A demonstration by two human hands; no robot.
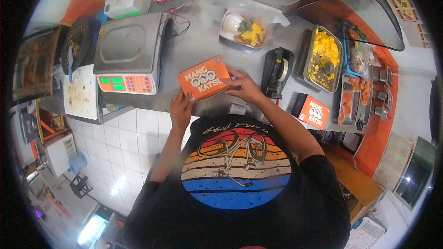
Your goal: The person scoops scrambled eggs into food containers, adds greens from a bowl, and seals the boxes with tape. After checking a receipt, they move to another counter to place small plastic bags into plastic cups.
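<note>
Both hands on an orange box (pixel 203 78), near the middle of the surface (pixel 196 32), close to its near edge; its printed face is turned up. Left hand (pixel 181 109): fingers partly bent, gripping the box's near left corner. Right hand (pixel 243 86): half open, fingers lying over the right end, thumb at the near side; box held between the two. Cannot tell if its underside touches the surface. Scale (pixel 127 46) toward the left end, displays lit green. Black tape dispenser (pixel 272 76) just right of the right hand. Second orange box (pixel 314 112) by the near edge, toward the right corner. Beyond it, metal tray (pixel 318 87) of yellow food.
</note>
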